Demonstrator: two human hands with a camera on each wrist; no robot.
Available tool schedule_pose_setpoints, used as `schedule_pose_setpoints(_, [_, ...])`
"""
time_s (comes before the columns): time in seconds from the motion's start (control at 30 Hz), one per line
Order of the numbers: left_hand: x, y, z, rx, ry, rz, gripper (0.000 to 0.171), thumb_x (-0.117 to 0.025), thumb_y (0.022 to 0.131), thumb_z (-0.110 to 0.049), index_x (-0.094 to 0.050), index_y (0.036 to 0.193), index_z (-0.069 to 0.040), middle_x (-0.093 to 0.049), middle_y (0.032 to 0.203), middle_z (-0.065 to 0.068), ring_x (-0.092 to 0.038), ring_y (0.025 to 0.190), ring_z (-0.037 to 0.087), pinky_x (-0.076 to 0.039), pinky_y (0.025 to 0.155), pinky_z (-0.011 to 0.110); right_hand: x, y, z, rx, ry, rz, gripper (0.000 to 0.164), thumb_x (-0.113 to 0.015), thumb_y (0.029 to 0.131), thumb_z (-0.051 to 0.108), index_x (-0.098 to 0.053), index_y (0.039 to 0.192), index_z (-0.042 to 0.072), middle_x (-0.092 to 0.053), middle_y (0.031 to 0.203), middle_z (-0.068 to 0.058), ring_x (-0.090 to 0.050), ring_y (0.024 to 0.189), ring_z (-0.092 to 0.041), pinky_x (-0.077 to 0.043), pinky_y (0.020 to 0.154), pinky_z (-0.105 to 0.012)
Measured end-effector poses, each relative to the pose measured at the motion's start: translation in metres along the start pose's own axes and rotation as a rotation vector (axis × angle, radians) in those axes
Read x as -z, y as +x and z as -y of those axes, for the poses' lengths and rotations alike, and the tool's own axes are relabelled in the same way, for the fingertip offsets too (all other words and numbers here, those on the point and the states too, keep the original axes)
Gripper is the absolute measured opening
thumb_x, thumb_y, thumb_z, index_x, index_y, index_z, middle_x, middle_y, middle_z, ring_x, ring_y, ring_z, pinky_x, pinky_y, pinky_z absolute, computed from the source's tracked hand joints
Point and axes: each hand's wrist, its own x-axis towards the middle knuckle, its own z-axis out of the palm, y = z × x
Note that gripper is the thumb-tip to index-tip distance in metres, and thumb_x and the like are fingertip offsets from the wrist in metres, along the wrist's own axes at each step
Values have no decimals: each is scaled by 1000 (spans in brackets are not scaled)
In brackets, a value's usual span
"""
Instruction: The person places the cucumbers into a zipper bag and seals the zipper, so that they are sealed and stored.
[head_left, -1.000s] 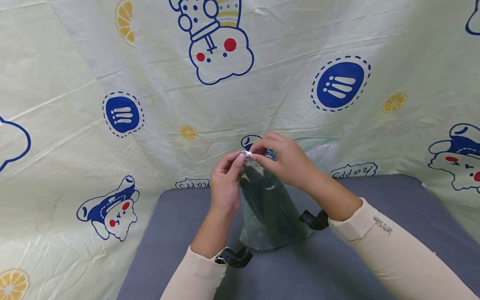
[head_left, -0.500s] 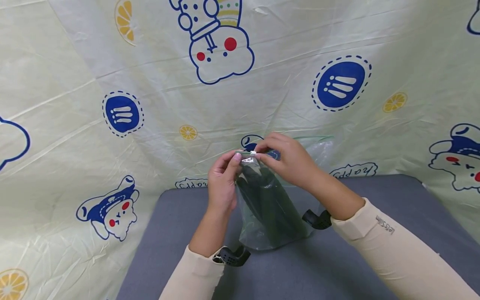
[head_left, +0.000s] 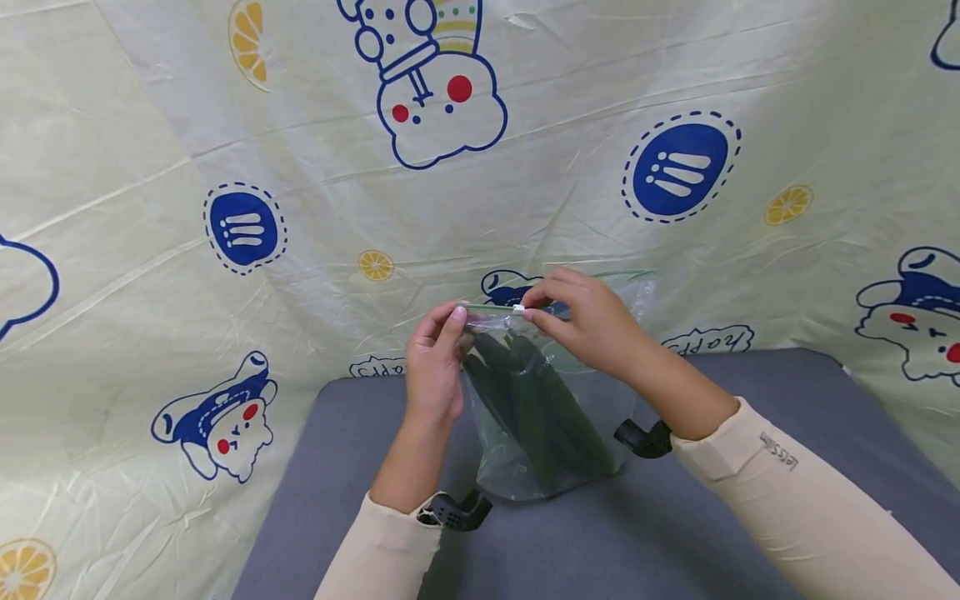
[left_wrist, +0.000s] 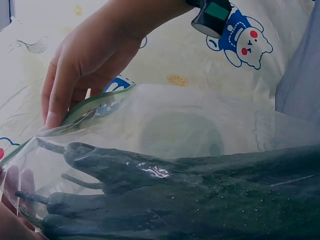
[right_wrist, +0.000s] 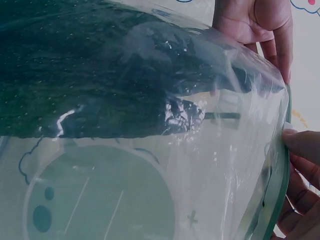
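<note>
A clear zip bag [head_left: 498,467] with a green zip strip [head_left: 487,307] stands on the table. Several dark green cucumbers [head_left: 555,408] lean inside it, their stalks toward the mouth. My left hand [head_left: 437,367] pinches the left end of the bag's top edge between thumb and fingers. My right hand [head_left: 585,321] pinches the white zip slider [head_left: 518,309], a short way right of the left hand. In the right wrist view, the right thumb presses the slider [right_wrist: 287,126] on the strip. Right of the slider, the bag's mouth stands apart.
A grey table [head_left: 360,467] lies under the bag. Behind it hangs a pale sheet [head_left: 322,125] printed with cartoon figures and orange slices. Each wrist wears a black camera mount [head_left: 461,510].
My right hand and the white slider have moved right along the strip. The left hand has shifted slightly left with its end of the bag, so the closed stretch between them is longer.
</note>
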Motion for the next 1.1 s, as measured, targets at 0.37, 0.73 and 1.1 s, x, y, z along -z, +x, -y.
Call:
schedule_pose_setpoints(0.37, [9, 0, 2, 6, -50, -5, 12, -61, 99, -9, -72, 98, -16, -73, 85, -5, -72, 83, 10, -54, 76, 27, 7, -6, -11, 17, -62, -10, 14, -71, 94, 16, -75, 106, 11, -69, 102, -3, -65, 95, -20, -60, 85, -42])
schedule_pose_setpoints(0.73, [18, 3, 2, -3, -73, -27, 18, -58, 100, -7, -69, 94, -21, -72, 87, -6, -72, 84, 10, -54, 74, 24, 19, -11, -23, -39, -95, -29, 14, -72, 93, 17, -75, 107, 13, -71, 101, -3, -66, 97, -21, -58, 88, -45])
schedule_pose_setpoints(1.1, [22, 3, 1, -22, -35, -38, 11, -62, 98, -9, -69, 98, -17, -71, 90, -4, -68, 83, 11, -52, 73, 24, 39, -22, -31, -87, -77, -22, 17, -72, 93, 15, -75, 109, 11, -72, 110, -7, -66, 104, -25, -57, 94, -51])
